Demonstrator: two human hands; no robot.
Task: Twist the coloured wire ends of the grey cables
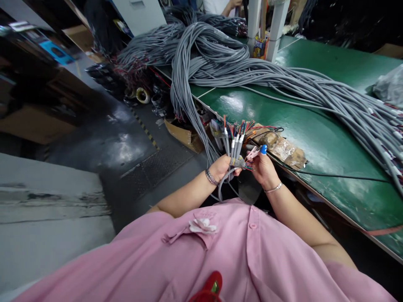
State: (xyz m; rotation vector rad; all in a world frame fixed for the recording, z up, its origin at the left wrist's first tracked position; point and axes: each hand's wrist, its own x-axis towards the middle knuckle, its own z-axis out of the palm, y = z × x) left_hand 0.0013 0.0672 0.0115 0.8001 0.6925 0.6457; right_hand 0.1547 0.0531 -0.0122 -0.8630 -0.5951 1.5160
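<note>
My left hand [221, 166] is closed round several grey cables [236, 147], whose ends point up and fan out into thin coloured wires above white bands. Just to the right, my right hand [263, 168] pinches a small pale pink tool or clip [252, 154] by a cable end with thin wires. Something blue covers the tip of my right thumb. One grey cable loops down below my left hand, in front of the pink shirt.
A green table [330, 147] bears a long bundle of grey cables [220, 71] that hangs over its left edge. A taped brown block [280, 147] lies by the near edge. Cardboard [184, 135] is below; another person's arm [231, 6] shows behind.
</note>
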